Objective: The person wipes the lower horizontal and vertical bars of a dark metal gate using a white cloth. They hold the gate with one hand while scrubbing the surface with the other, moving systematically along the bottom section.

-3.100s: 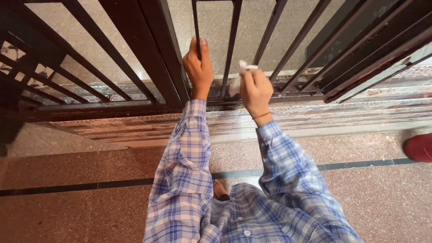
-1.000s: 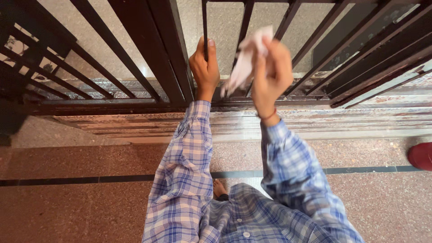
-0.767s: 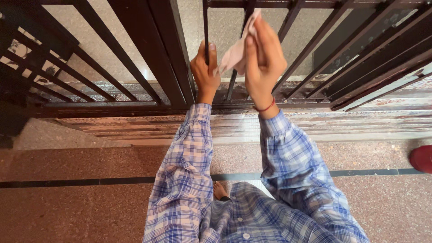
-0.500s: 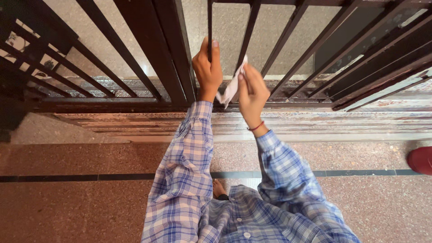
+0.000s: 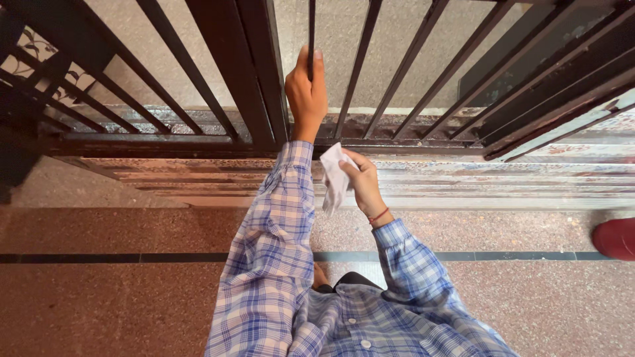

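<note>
A dark metal grille (image 5: 360, 59) of slanted bars fills the top of the head view. My left hand (image 5: 307, 99) is wrapped around one thin bar of it, thumb up along the bar. My right hand (image 5: 361, 184) sits lower, in front of the stone sill (image 5: 503, 178), pinching a crumpled white cloth (image 5: 333, 176) that hangs down from its fingers. The cloth is clear of the bars. Both arms wear blue checked sleeves, and a red thread circles the right wrist.
A thick dark post (image 5: 254, 66) of the grille stands just left of my left hand. Speckled reddish floor (image 5: 119, 297) with a dark inlaid stripe lies below. A red object (image 5: 616, 238) shows at the right edge. My bare foot (image 5: 321, 276) shows between the sleeves.
My right hand has come down from the bars with the cloth, from level with the left hand to below the grille's bottom rail. The left hand keeps its grip on the bar.
</note>
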